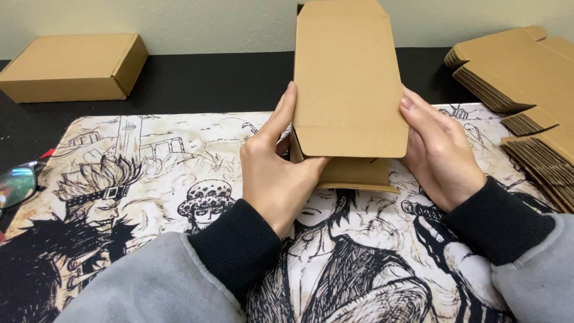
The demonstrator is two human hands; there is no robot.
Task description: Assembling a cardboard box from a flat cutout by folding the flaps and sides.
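A brown cardboard box blank [350, 84], partly folded, stands upright over the printed desk mat [149, 173]. My left hand [275, 167] grips its lower left side, fingers along the edge and thumb under the folded flap. On the right edge rests my right hand [439, 149], its fingers flat against the cardboard. A folded bottom panel shows beneath the upright one. Both arms wear grey sleeves with black cuffs.
A finished brown cardboard box [75, 67] sits at the back left on the black table. Stacks of flat cardboard blanks [520, 78] lie at the right. Eyeglasses [18, 182] rest at the mat's left edge. A pale wall runs behind.
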